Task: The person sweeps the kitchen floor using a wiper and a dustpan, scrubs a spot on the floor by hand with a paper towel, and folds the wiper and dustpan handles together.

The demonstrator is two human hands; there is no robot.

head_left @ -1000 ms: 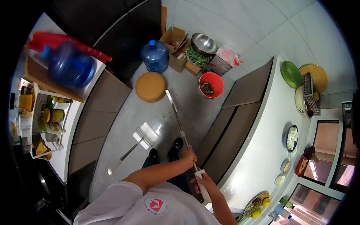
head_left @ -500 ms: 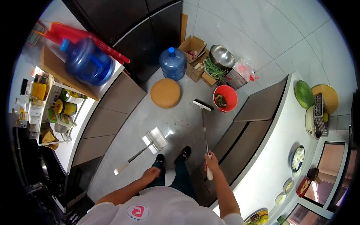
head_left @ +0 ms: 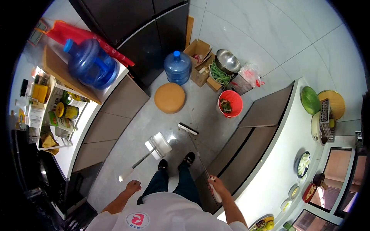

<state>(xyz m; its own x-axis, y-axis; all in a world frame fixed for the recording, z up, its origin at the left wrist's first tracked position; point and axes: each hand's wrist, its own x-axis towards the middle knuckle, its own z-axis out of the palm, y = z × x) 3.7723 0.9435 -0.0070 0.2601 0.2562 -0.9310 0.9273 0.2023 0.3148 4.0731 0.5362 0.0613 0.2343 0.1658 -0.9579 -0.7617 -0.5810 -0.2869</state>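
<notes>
My right hand (head_left: 217, 184) is wrapped round the pale grip of a long-handled broom (head_left: 188, 129). The broom's head touches the grey floor in front of my feet, and some specks lie near it. A white dustpan (head_left: 162, 144) rests on the floor to the left of the broom head, its long handle slanting down towards me. My left hand (head_left: 133, 186) hangs with its fingers curled and nothing visible in them. Its nearest thing is the end of the dustpan handle, and the two are apart.
A round tan stool (head_left: 169, 98), a blue water jug (head_left: 177, 68) and a red bucket (head_left: 234, 101) with scraps stand on the floor ahead. Cardboard boxes (head_left: 200, 75) sit by the wall. Counters run along both sides; a watermelon (head_left: 310, 101) lies on the right counter (head_left: 283, 142).
The broom head has come back towards me and to the left, away from the bucket. My right hand has moved down slightly. My left hand has shifted left and down. The dustpan stays put.
</notes>
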